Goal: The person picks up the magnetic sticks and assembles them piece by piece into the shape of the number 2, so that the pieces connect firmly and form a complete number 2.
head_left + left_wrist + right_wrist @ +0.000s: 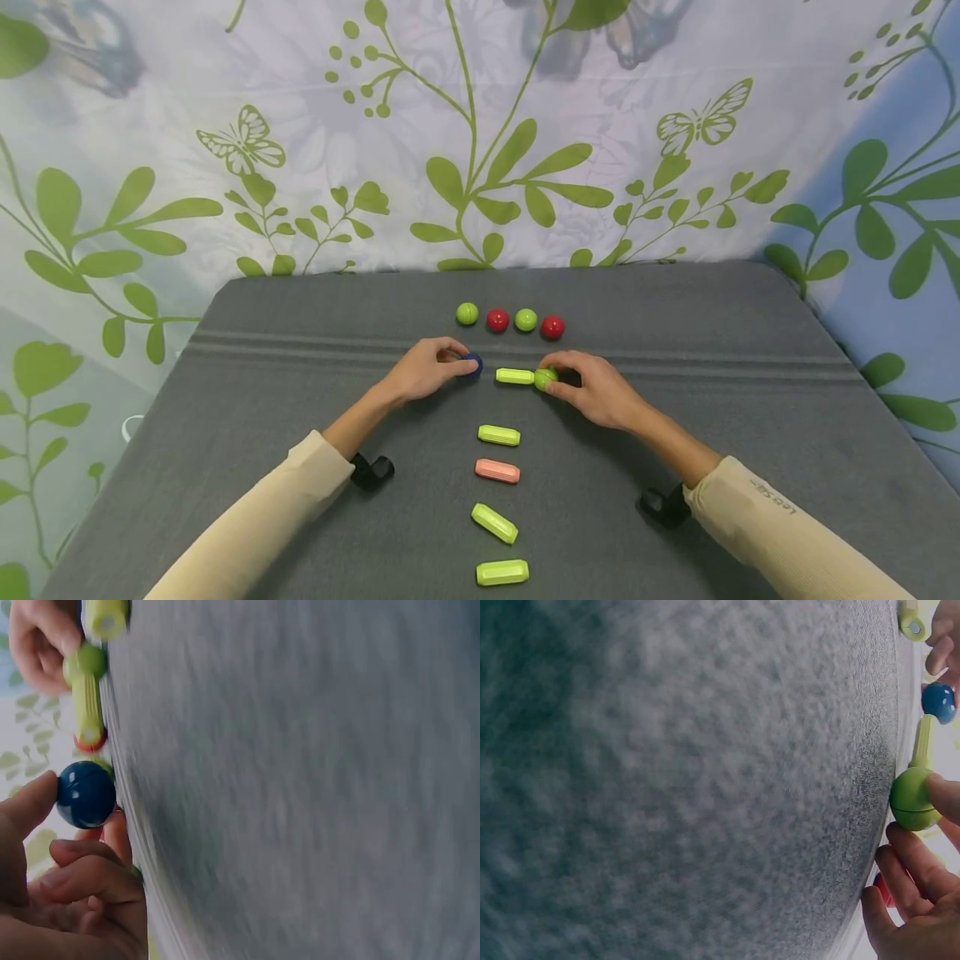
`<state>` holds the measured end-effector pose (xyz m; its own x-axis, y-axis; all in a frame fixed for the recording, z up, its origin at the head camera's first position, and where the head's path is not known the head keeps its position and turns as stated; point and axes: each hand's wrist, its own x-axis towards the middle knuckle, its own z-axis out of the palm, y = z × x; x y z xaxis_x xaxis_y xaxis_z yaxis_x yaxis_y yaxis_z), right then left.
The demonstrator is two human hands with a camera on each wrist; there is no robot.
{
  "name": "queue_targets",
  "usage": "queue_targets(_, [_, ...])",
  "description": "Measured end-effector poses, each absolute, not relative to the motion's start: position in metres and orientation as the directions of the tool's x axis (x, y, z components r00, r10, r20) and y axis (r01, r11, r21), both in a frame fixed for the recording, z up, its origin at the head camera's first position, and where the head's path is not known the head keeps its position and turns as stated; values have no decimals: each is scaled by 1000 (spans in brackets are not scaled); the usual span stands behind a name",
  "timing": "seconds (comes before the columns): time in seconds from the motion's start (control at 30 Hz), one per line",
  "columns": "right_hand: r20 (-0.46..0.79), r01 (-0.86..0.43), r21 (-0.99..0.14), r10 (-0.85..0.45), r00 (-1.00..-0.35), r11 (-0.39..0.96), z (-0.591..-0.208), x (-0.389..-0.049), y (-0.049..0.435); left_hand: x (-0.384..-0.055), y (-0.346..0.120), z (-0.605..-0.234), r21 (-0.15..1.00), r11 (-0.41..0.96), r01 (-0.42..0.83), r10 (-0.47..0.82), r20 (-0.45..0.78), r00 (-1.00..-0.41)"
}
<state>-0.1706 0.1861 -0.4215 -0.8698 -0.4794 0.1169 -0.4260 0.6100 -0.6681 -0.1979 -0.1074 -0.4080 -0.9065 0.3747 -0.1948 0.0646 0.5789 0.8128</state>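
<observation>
My left hand (429, 367) pinches a dark blue ball (87, 794) between thumb and fingers. My right hand (596, 387) grips a green ball (914, 798) that is joined to one end of a yellow-green rod (514, 377). The rod's free end points left toward the blue ball, and a small gap separates them in the head view. Seen from the left wrist, that end of the rod (88, 712) faces the blue ball.
Behind the hands, a row of balls holds two green ones (467, 313) and two red ones (497, 320). Nearer me, several yellow-green rods (498, 435) and one pink rod (497, 471) lie in a column on the grey table (300, 400). A patterned cloth (315, 125) hangs behind.
</observation>
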Motion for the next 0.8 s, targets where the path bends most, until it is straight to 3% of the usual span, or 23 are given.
queue_targets(0.23, [113,-427,-665,-483,-868,612,-420,-171,185,-188,-95,-409,829,545,127,468,-174,-866])
queue_targets(0.8, [109,-422,-668,-479,-871,614,-420,-170,185,-188,-94,-415,836,537,116,462,-176,-869])
